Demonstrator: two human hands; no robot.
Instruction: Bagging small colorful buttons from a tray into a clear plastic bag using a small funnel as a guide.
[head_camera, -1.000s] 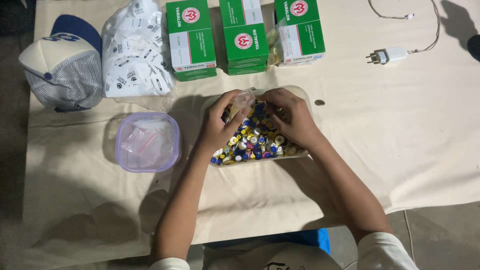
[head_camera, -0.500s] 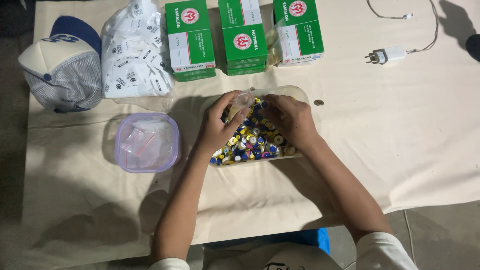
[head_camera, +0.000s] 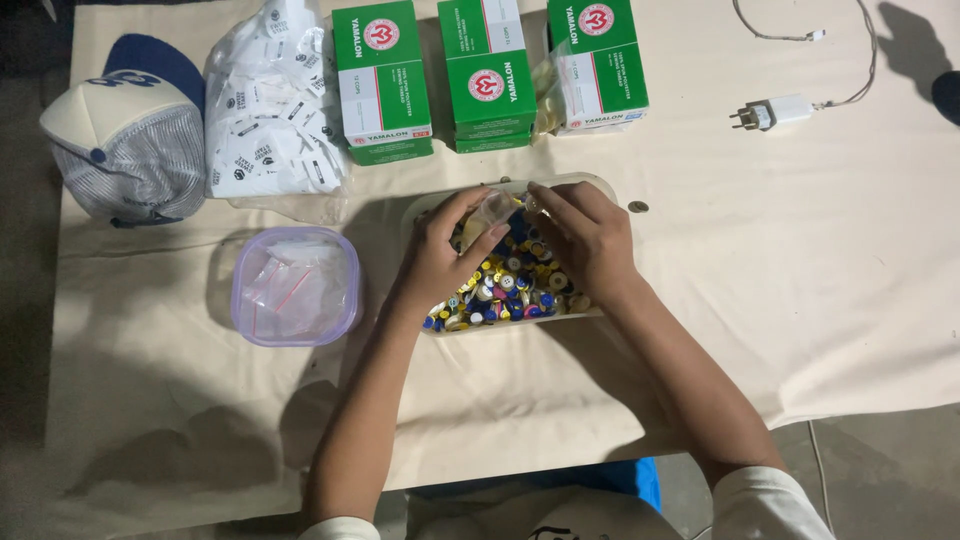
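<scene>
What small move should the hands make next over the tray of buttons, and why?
Probably slip a few buttons into the small clear bag. Both the left hand and right hand pinch that bag at the tray's far end, right above the buttons, and it looks empty, though it is too small to be sure.

Cloth-covered table (head_camera: 850, 300), green boxes (head_camera: 488, 75), cap (head_camera: 130, 135), button tray (head_camera: 590, 185), charger (head_camera: 775, 110)

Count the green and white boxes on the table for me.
3, in a row along the table's far edge: left box, middle box, right box, all beyond the tray of small coloured pieces. None seems hidden.
</scene>
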